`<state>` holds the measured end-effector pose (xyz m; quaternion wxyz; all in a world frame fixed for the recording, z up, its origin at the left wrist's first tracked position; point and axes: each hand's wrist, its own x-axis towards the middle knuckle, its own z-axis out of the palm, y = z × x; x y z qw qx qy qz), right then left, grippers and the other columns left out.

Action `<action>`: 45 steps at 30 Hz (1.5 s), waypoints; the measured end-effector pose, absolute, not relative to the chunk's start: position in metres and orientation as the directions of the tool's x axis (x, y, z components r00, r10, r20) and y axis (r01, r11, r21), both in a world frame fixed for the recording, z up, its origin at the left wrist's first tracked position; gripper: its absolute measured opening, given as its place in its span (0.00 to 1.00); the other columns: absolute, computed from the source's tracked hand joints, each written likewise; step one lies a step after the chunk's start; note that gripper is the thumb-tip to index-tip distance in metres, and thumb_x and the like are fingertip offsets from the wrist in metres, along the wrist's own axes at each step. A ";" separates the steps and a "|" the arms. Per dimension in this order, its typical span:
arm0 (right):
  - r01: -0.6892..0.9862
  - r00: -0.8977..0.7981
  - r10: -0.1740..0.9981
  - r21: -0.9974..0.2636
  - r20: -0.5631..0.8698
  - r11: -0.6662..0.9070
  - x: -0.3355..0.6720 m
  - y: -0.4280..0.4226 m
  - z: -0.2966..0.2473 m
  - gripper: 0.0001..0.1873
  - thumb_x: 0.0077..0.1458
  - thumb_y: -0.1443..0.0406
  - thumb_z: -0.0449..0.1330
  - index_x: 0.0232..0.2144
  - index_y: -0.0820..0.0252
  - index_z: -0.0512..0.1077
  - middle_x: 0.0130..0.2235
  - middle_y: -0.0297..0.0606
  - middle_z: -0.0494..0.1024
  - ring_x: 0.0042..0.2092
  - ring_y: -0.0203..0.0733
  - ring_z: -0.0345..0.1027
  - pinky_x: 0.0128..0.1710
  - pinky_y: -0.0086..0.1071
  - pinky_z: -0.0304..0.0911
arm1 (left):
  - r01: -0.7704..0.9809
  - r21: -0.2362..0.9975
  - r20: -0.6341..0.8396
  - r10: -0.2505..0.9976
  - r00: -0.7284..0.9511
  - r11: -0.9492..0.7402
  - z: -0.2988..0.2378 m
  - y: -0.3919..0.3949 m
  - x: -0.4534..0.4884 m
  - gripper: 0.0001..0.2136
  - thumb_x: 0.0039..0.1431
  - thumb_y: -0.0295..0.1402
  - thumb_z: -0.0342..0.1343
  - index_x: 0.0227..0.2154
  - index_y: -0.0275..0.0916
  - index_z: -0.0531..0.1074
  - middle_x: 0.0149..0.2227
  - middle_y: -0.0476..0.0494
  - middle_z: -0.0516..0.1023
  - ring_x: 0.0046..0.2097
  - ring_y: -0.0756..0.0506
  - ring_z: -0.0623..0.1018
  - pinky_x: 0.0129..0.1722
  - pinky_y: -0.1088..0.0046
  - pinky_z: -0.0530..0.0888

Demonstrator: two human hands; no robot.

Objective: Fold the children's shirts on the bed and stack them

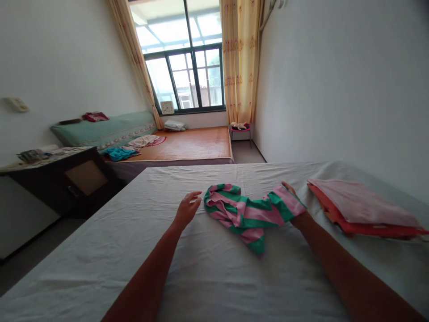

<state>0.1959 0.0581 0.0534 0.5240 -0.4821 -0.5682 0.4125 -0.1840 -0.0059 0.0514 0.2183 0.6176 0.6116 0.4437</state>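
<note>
A crumpled green-and-pink striped garment (pixel 246 212) lies on the white bed sheet (pixel 134 250) in front of me. My left hand (pixel 187 209) hovers just left of it, fingers apart and holding nothing. My right hand (pixel 292 193) is mostly hidden under the garment's right end, and appears to grip that end of the cloth; only a fingertip and the wrist show.
A folded pink cloth on a folded orange-red one (pixel 362 210) lies at the right by the wall. Beyond the bed are a dark wooden desk (pixel 63 179), a second bed with a straw mat (pixel 187 145) and clothes, a small stool (pixel 240 129), a window with curtains.
</note>
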 end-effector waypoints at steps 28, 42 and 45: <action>0.134 -0.789 0.614 -0.964 0.035 0.228 0.145 -0.017 0.087 0.21 0.58 0.53 0.56 0.45 0.61 0.73 0.41 0.43 0.78 0.38 0.41 0.72 0.39 0.34 0.67 | -0.132 0.991 -0.046 0.926 -0.375 -0.005 0.064 -0.006 -0.278 0.18 0.42 0.36 0.66 0.38 0.36 0.75 0.43 0.41 0.77 0.39 0.47 0.78 0.38 0.72 0.75; 0.407 -0.453 0.887 -0.864 0.093 0.298 0.156 0.020 0.062 0.11 0.51 0.57 0.55 0.28 0.58 0.70 0.27 0.32 0.72 0.31 0.38 0.66 0.33 0.32 0.63 | 0.484 0.874 0.086 0.995 -0.058 -0.048 0.052 0.018 -0.223 0.17 0.42 0.38 0.60 0.35 0.35 0.79 0.35 0.42 0.81 0.36 0.43 0.78 0.34 0.73 0.72; 0.199 -0.299 0.954 -0.975 0.038 0.102 0.179 0.045 0.090 0.13 0.51 0.54 0.56 0.35 0.56 0.66 0.27 0.28 0.70 0.28 0.35 0.66 0.27 0.29 0.65 | 0.572 0.820 0.047 0.999 -0.013 -0.031 0.067 0.023 -0.223 0.14 0.39 0.30 0.56 0.30 0.35 0.80 0.29 0.46 0.81 0.31 0.46 0.77 0.29 0.75 0.71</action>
